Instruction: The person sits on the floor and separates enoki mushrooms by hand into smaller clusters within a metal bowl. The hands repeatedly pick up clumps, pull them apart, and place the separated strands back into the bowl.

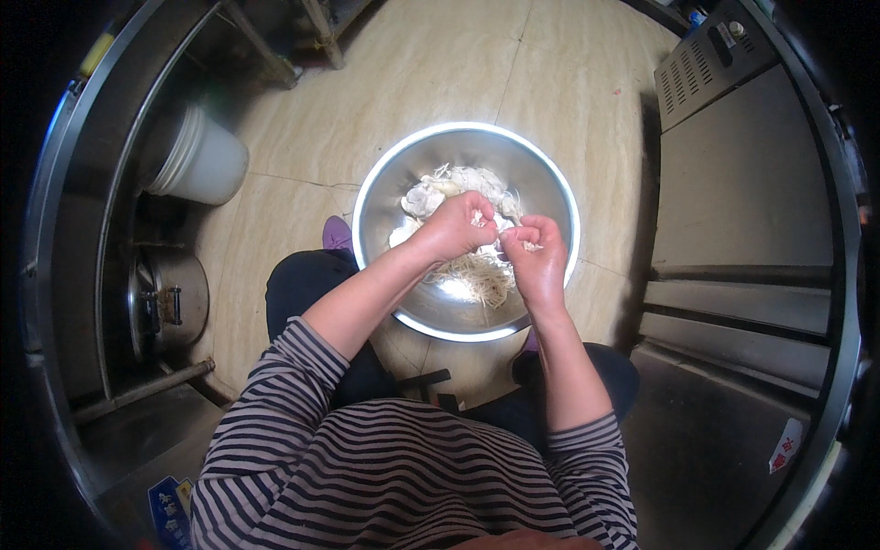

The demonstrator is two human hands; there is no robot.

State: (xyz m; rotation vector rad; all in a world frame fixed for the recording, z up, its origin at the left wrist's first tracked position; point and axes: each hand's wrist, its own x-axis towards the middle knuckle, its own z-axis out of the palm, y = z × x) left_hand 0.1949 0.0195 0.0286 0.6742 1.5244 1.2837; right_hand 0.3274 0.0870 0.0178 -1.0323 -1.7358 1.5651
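Note:
A large round stainless steel bowl (540,165) rests on the floor between my feet. Pale, whitish lumps of food (474,180), perhaps cooked meat, lie in its far part. Nearer to me in the bowl is a heap of thin pale shreds (485,278). Above the bowl, my left hand (460,223) has its fingers closed around a small pale piece. My right hand (540,251) almost meets it, thumb and fingers pinching a pale shred, with more bits against the palm. What lies right under both hands is hidden.
At the left, a white plastic bucket (210,158) and a lidded metal pot (182,295) sit by a metal rack (158,392). A steel kitchen cabinet (742,185) with vent slots stands at the right. My purple shoe (337,234) is beside the bowl on the tiled floor.

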